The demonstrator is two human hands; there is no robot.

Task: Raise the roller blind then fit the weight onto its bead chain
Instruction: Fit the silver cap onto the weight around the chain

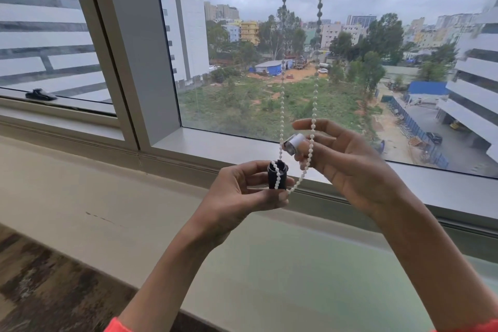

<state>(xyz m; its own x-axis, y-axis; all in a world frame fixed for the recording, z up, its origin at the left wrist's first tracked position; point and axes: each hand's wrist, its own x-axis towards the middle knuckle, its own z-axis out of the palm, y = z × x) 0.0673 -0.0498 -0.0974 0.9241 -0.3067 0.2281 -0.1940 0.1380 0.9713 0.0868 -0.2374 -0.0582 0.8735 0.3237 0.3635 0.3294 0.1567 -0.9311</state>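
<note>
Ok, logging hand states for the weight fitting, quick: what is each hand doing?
Left hand: closed on the black weight, bead chain draped over it.
Right hand: partly open, white piece held at the fingers.

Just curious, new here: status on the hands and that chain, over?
Left grip holds black weight, chain looped over it. Right grip holds white piece. Nothing in the way.

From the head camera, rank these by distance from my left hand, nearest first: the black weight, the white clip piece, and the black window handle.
1. Black weight: held in the left hand.
2. White clip piece: up right, in the right hand.
3. Black window handle: far left, on the frame.
</note>
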